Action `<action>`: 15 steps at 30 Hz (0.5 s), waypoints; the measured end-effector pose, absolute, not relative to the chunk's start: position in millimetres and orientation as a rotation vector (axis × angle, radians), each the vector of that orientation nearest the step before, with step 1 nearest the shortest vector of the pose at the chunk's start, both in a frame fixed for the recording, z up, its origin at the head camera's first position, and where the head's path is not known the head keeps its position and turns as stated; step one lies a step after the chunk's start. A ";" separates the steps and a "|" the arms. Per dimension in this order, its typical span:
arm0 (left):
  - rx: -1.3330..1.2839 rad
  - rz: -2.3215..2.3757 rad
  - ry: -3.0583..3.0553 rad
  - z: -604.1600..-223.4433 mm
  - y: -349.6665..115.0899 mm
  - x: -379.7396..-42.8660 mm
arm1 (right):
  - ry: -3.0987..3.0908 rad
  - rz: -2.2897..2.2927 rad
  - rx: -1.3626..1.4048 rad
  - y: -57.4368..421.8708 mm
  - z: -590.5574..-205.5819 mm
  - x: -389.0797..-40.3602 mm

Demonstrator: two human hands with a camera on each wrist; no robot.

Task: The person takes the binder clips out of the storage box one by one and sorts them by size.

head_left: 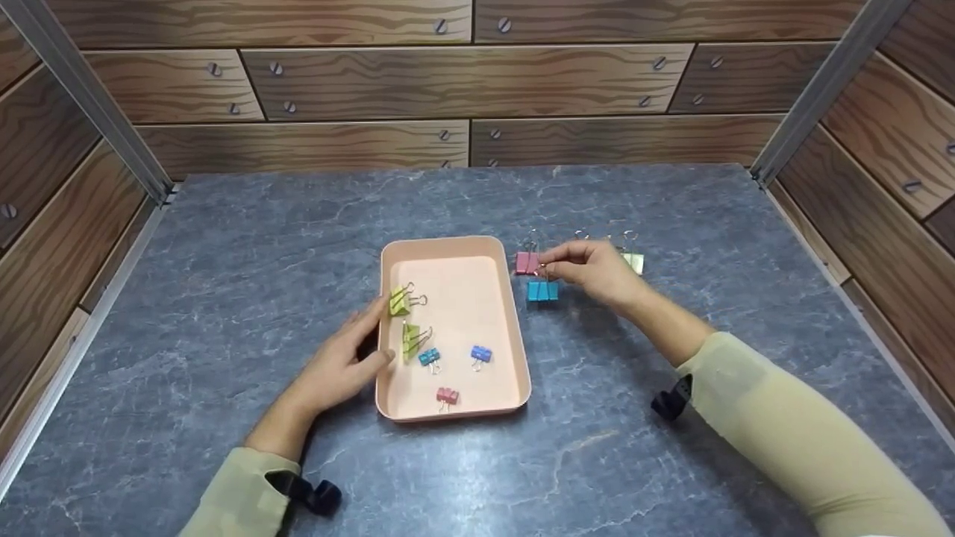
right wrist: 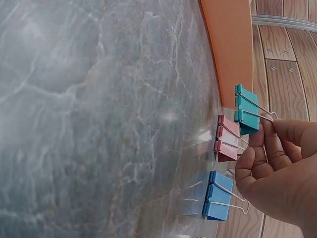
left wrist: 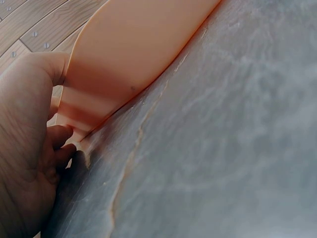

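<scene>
My right hand (head_left: 597, 272) pinches a large teal binder clip (head_left: 542, 291) by its wire handles, just right of the tray. The right wrist view shows that teal clip (right wrist: 246, 109) raised beside the tray wall, near a pink binder clip (right wrist: 227, 139) and a blue binder clip (right wrist: 218, 196) on the table. In the head view the blue one is hidden behind my hand. My left hand (head_left: 339, 365) holds the left wall of the peach tray (head_left: 520, 350), thumb at the rim. In the left wrist view, curled fingers (left wrist: 60, 134) lie against its outer wall.
Inside the tray lie two yellow-green binder clips (head_left: 403, 302), a small teal clip (head_left: 429, 356), a small blue clip (head_left: 481, 353) and a small pink clip (head_left: 448, 395). Beyond my right hand stands a pale green clip (head_left: 633, 262). Wood-patterned walls (head_left: 477, 82) enclose the marbled table (head_left: 298, 216).
</scene>
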State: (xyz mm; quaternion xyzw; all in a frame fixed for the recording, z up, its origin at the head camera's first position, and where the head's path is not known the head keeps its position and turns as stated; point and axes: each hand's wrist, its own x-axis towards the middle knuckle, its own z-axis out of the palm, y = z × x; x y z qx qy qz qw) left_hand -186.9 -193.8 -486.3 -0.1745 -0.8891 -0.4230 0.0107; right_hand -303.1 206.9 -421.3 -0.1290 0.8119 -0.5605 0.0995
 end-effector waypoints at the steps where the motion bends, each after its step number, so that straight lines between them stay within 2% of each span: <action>1: -0.551 -1.318 -2.771 -486.3 -193.7 -187.2 | 2.405 -1.650 -0.376 207.0 -421.8 -302.9; 15: -0.564 -1.314 -2.764 -486.3 -193.3 -187.3 | 2.389 -1.679 -0.366 205.4 -431.0 -301.7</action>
